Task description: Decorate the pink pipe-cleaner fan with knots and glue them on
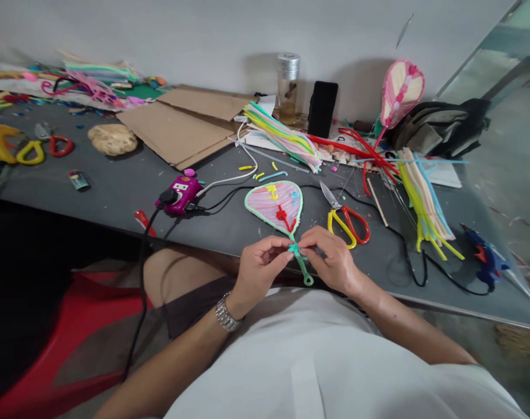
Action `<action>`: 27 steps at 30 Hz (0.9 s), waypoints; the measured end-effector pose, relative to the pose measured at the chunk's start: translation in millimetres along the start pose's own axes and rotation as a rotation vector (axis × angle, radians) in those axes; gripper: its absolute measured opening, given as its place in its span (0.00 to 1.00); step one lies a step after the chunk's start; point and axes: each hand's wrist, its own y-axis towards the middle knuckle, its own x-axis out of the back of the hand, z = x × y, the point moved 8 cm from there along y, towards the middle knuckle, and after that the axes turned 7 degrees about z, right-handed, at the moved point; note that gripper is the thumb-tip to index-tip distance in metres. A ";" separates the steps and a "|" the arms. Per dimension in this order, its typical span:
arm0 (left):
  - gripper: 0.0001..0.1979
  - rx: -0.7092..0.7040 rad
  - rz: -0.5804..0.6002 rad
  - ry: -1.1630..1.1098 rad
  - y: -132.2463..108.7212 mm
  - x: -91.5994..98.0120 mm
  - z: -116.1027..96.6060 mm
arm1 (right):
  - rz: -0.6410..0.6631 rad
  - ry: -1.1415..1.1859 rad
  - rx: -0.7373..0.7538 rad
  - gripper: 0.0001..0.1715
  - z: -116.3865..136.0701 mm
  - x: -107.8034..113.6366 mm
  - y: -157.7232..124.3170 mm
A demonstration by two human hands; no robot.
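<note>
A fan-shaped piece (269, 205) with a pale green rim, pink striped face and small yellow, blue and red flowers lies at the table's front edge. Its green handle (303, 269) ends in a loop and extends past the edge. Where the handle begins sits a small teal bow-like piece (294, 248). My left hand (265, 265) pinches this piece from the left, a watch on its wrist. From the right, the fingertips of my right hand (328, 256) pinch it too. Scissors (345, 221) with yellow and red handles lie open just right of the fan.
A purple power adapter (180, 195) with black cables stands left of the fan. Behind are cardboard (195, 125), a bundle of pipe cleaners (284, 137), a bottle (288, 90) and a phone (323, 109). A blue glue gun (485, 256) lies at the right, a pink fan (402, 93) behind.
</note>
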 end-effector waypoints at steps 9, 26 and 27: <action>0.12 0.014 -0.030 -0.070 -2.9 0.5 5.5 | 0.059 0.042 -0.016 0.06 2.3 -5.2 4.2; 0.18 0.183 0.170 -0.393 -3.4 -17.1 23.6 | 0.117 0.508 -0.275 0.09 -13.5 -16.2 -5.2; 0.18 0.182 0.197 -0.399 -3.8 -19.1 22.0 | 0.130 0.551 -0.276 0.10 -12.9 -17.7 -5.3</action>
